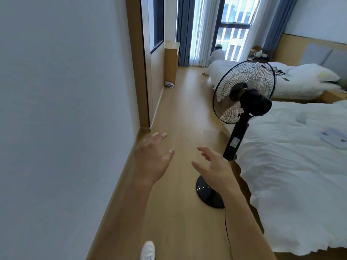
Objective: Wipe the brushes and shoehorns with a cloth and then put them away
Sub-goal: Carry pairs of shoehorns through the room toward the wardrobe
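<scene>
Brushes, shoehorns, cloth: none in view. White shoe point(148, 250) on floor point(180, 231) at bottom edge. Left hand point(151, 158) and right hand point(216, 167) raised over floor, fingers spread apart, holding nothing. Fan point(244, 94) stands beside right hand, next to bed point(300, 175). Window point(234, 25) at far end.

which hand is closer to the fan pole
Right. The right hand is open just left of the fan pole, almost at its lower end; the left hand is open farther left, near the wall.
</scene>
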